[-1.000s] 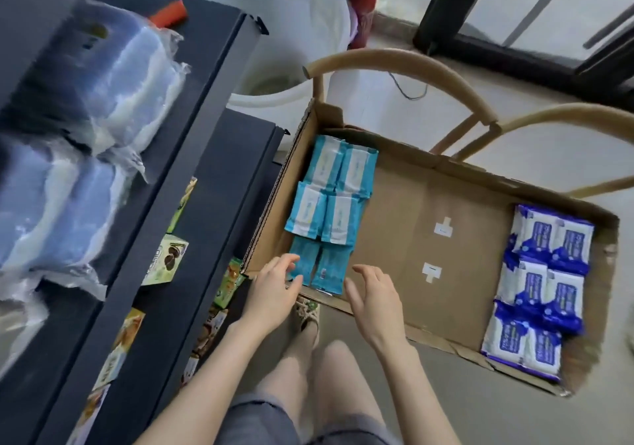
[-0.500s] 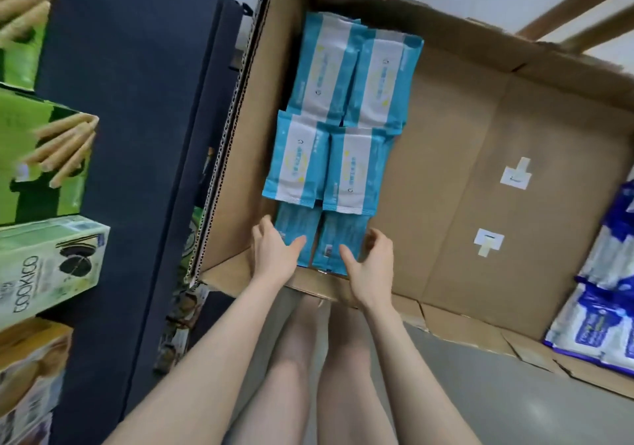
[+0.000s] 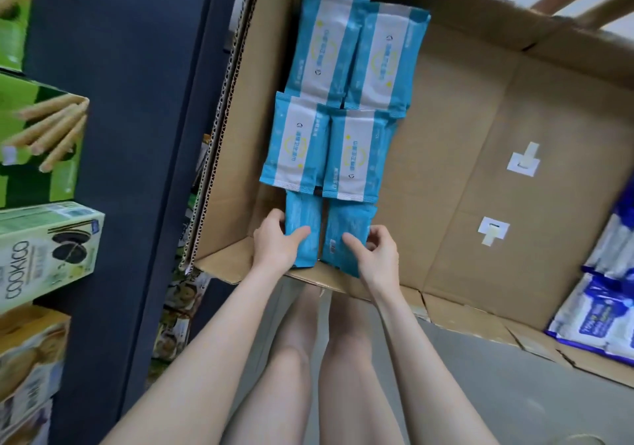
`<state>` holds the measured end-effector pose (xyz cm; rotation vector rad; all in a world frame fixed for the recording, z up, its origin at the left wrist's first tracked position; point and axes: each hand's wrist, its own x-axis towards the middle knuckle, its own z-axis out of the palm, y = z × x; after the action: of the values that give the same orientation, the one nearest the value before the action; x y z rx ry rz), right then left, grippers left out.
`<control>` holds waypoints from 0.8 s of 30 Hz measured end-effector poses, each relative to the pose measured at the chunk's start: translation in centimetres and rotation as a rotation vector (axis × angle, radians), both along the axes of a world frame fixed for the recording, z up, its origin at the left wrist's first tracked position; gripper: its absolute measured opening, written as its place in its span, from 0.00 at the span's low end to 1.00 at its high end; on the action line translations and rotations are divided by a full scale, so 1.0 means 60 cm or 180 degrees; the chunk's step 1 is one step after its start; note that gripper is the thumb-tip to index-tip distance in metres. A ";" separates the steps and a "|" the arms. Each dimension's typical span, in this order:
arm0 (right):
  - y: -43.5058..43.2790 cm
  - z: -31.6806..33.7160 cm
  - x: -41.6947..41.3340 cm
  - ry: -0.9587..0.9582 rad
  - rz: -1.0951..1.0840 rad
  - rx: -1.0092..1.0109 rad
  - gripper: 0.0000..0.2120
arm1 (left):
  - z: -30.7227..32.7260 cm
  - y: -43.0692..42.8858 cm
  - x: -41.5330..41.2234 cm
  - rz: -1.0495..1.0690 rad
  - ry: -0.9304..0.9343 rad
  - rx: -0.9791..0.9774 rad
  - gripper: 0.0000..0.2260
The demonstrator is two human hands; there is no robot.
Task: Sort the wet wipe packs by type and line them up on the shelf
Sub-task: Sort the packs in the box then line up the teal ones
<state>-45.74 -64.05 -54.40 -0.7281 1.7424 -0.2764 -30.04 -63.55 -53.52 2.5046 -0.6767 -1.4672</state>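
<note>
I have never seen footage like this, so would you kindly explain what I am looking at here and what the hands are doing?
There is no machine: a person wears a camera on the head, looking down at their own arms and legs. The picture shows a cardboard box beside a dark shelf that carries snack boxes. In the box lie light-blue wipe packs on one side and dark-blue wipe packs on the other. The left hand grips the near left pack, the right hand grips the near right pack, thumbs on top.

Left hand (image 3: 274, 249), right hand (image 3: 379, 259) now around nearest teal packs (image 3: 304, 214), perhaps higher.
</note>
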 end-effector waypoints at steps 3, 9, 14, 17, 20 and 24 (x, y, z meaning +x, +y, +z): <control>0.008 0.048 -0.011 -0.0235 -0.0112 0.0005 0.10 | 0.047 0.015 -0.016 0.0406 0.0327 -0.0145 0.07; 0.023 0.210 -0.027 -0.0515 0.0142 -0.0297 0.04 | 0.214 0.062 -0.040 0.0764 0.0826 -0.0792 0.04; 0.047 0.351 -0.018 -0.1097 0.0079 -0.0507 0.05 | 0.338 0.106 -0.055 0.1571 0.1423 -0.1234 0.05; 0.069 0.416 -0.022 -0.1328 0.0306 -0.0552 0.09 | 0.403 0.134 -0.073 0.1890 0.1788 -0.1488 0.11; 0.088 0.466 -0.029 -0.1393 0.0651 -0.0715 0.10 | 0.451 0.174 -0.099 0.1961 0.1813 -0.1746 0.21; 0.117 0.511 -0.046 -0.1515 0.1289 -0.0896 0.12 | 0.489 0.240 -0.138 0.2262 0.1719 -0.1939 0.31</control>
<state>-48.50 -57.00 -23.75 -1.0995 1.0887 -0.3832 -38.32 -49.13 -24.16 1.5366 -0.0770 -1.2935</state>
